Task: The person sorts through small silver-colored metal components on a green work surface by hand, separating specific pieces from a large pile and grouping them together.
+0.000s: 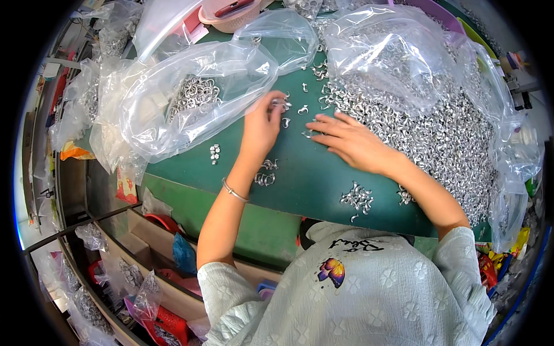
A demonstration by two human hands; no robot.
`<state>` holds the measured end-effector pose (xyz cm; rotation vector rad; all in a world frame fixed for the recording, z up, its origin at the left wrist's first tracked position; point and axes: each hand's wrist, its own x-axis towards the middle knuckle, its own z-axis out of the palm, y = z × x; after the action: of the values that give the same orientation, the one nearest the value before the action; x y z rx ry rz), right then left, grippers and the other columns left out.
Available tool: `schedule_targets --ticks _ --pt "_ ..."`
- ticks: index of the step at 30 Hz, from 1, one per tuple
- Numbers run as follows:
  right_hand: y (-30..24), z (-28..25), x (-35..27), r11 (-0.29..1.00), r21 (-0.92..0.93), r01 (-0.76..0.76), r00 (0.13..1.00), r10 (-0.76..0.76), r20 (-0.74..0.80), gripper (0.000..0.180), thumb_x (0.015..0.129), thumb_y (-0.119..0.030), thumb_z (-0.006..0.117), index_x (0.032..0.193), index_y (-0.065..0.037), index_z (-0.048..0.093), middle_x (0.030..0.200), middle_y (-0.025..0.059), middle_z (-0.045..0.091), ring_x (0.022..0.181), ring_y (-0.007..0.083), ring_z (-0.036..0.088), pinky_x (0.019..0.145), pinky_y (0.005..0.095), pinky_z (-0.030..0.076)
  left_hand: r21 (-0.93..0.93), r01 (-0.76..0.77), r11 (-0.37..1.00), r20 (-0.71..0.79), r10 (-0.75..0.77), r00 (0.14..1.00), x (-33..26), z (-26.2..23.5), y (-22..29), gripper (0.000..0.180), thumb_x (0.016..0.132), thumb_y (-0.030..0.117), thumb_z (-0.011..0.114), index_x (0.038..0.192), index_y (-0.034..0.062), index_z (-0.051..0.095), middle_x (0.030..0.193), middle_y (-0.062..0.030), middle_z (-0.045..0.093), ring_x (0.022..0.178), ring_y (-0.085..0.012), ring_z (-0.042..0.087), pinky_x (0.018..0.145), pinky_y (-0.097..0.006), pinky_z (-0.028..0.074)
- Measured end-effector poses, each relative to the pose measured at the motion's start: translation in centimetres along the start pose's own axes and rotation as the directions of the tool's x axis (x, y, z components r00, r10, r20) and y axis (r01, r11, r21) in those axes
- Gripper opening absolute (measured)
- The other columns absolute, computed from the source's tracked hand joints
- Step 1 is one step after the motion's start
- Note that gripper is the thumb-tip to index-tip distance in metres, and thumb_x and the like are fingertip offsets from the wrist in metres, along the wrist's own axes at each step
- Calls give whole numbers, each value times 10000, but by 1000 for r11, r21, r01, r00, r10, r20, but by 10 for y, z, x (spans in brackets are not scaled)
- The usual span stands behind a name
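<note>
My left hand (261, 126) pinches a small silver metal clasp (281, 104) between its fingertips, above the dark green table mat (311, 184). A thin bracelet sits on that wrist. My right hand (346, 141) lies flat on the mat, fingers spread, its fingertips touching a loose clasp (306, 134) at the edge of a big heap of silver clasps (450, 138). Small groups of clasps (356, 199) lie on the mat near both forearms.
A clear plastic bag holding silver rings (193, 95) lies left of my left hand. Another clear bag (392, 57) covers the heap at the back right. A pink basket (231, 14) stands at the far edge. Shelves with bagged parts (115, 277) sit lower left.
</note>
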<state>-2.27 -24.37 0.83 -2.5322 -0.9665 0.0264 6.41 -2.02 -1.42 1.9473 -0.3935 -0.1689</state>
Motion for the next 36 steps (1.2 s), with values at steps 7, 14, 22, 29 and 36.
schedule_targets --ticks 7,14,22,29,36 --pt "22 -12 2 960 42 -277 843 263 -470 227 798 -35 646 1024 -52 632 1048 86 589 1001 298 539 894 417 414 -355 17 935 -120 -63 991 -10 -6 13 386 911 -75 495 1295 -36 507 1239 -137 589 1060 -206 624 870 -283 530" --pt "19 -8 46 927 -94 -362 864 296 -408 287 803 -131 679 1069 -35 635 1102 127 573 1058 321 517 891 420 411 324 -51 945 -76 79 994 -28 -14 27 362 802 -34 665 1155 31 615 1116 -100 615 870 -148 611 686 -288 491" --pt "40 19 63 954 -141 -264 910 198 -365 368 798 -140 690 1137 -22 607 1135 153 569 1069 330 512 883 416 416 315 -225 922 93 206 974 -28 -6 20 282 776 -58 672 1046 -10 605 995 -125 580 773 -258 579 690 -335 485" --pt "34 12 79 977 2 -214 885 195 -424 338 801 -117 683 1122 -34 622 1226 128 566 1157 327 506 981 427 410 217 -58 974 -95 80 992 -4 -7 3 416 762 -64 687 1158 21 591 1200 -130 582 938 -261 605 731 -306 511" --pt "45 1 78 907 209 -366 846 417 -333 408 879 -128 613 1257 -14 511 1324 168 497 1219 357 487 1003 410 418 504 -306 808 84 307 948 -10 -5 8 477 745 8 718 1203 58 594 1316 -151 503 1195 -360 478 1001 -424 406"
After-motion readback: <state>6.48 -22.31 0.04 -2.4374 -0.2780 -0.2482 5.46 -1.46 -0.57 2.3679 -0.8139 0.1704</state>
